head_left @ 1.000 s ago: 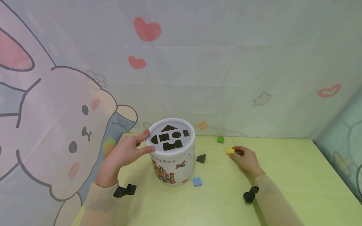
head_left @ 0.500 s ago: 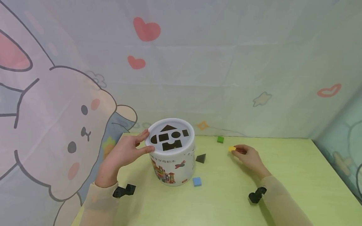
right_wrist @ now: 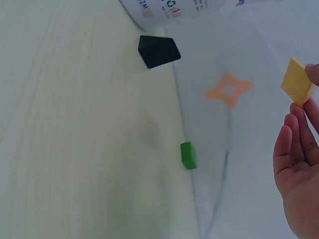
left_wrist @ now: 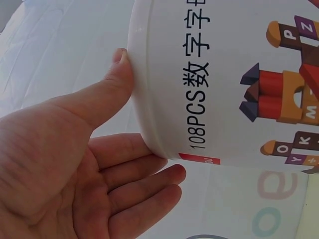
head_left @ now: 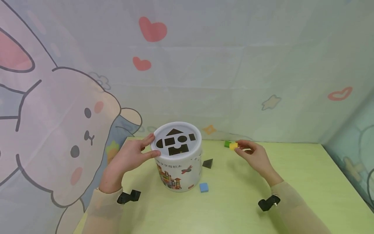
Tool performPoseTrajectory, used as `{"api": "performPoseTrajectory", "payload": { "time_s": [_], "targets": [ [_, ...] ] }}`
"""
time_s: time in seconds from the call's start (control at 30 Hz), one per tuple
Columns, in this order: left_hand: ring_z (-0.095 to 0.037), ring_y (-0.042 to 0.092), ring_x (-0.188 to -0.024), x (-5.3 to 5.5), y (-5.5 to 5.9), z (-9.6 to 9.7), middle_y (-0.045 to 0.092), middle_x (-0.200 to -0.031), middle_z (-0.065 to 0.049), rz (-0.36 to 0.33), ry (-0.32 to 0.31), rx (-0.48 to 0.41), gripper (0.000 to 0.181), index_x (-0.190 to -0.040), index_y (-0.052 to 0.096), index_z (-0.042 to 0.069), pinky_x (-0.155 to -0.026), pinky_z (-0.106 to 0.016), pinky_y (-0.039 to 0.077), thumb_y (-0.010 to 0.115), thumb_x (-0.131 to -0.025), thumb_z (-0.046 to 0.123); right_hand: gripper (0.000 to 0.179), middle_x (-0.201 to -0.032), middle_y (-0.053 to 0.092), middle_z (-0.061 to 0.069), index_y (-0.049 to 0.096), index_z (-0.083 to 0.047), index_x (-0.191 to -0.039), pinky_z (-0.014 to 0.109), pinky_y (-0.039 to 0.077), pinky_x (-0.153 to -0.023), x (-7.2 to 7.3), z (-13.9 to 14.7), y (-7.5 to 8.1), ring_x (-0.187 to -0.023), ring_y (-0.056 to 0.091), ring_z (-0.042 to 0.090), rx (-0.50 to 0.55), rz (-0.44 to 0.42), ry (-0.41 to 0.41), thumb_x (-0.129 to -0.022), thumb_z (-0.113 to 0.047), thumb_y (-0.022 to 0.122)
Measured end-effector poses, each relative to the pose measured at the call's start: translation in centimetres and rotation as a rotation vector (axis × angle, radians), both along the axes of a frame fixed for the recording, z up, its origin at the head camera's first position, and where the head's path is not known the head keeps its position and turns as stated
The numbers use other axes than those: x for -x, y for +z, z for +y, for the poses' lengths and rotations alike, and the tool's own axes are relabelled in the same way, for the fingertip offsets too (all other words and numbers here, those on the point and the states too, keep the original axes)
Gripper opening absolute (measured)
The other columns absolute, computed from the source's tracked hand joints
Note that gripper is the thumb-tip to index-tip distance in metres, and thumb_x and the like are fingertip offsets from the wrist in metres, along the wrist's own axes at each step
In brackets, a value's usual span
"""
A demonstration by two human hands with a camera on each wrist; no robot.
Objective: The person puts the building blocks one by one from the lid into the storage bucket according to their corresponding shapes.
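Left of centre, we rest our left hand (head_left: 132, 157), fingers loosely extended, against one white tub (head_left: 176, 177); rightward come one blue block (head_left: 204, 187), one black block (head_left: 207, 163) and one green block (head_left: 227, 144). Right of centre, our right hand (head_left: 255, 157) pinches one yellow block (head_left: 233, 146), probably light, stiff and best held by opposite edges.

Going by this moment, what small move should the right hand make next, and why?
Probably carry the small yellow four-cornered block toward the round white lid with dark cut-outs: the right hand pinches it, a four-sided opening shows in the lid, and the left hand touches the lid's edge, which may steady the printed white cylindrical bucket beneath. The fit itself cannot be judged.
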State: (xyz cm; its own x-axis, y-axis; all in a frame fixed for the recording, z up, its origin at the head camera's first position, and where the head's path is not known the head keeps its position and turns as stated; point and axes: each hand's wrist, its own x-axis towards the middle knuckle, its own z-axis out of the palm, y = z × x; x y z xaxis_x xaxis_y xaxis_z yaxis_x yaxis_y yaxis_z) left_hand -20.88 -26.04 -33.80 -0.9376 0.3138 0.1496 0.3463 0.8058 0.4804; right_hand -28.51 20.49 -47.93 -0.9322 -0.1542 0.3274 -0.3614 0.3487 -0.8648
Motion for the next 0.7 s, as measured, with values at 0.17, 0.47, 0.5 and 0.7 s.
{"api": "performPoseTrajectory", "payload": {
  "time_s": [0.17,0.47,0.5,0.7],
  "targets": [
    [-0.042,0.057,-0.136,0.0,0.0,-0.1,0.044,-0.162,-0.016,0.007,0.002,0.0,0.082,-0.158,0.045,0.001,-0.104,-0.058,0.054,0.08,-0.097,0.042,0.035,-0.123,0.072,0.012,0.074,-0.007,-0.135,0.019,0.056,-0.087,-0.4,-1.6,2.8,-0.104,0.066,0.007,0.062,0.087,0.084,-0.101,-0.014,0.079],
    [-0.043,0.058,-0.136,0.1,-0.1,-0.2,0.043,-0.163,-0.015,-0.004,0.009,0.01,0.082,-0.159,0.045,0.002,-0.106,-0.058,0.053,0.079,-0.097,0.044,0.035,-0.121,0.073,0.007,0.074,-0.003,-0.131,0.026,0.058,-0.086,-0.4,-5.3,7.4,-0.106,0.067,0.014,0.084,0.155,0.198,-0.098,-0.01,0.081],
    [-0.043,0.058,-0.136,0.1,-0.1,-0.2,0.043,-0.163,-0.015,-0.005,0.009,0.011,0.082,-0.159,0.045,0.002,-0.106,-0.058,0.053,0.079,-0.098,0.045,0.035,-0.12,0.073,0.006,0.074,-0.002,-0.131,0.026,0.059,-0.086,-0.2,-5.9,7.8,-0.106,0.067,0.015,0.081,0.165,0.21,-0.097,-0.009,0.081],
    [-0.042,0.058,-0.136,0.1,0.0,-0.1,0.044,-0.163,-0.013,-0.006,0.016,0.019,0.082,-0.159,0.045,0.003,-0.104,-0.057,0.054,0.079,-0.097,0.045,0.035,-0.122,0.076,0.003,0.077,-0.006,-0.129,0.033,0.059,-0.089,0.2,-8.7,9.5,-0.109,0.068,0.02,0.054,0.194,0.292,-0.095,-0.009,0.083]
  ]
}}
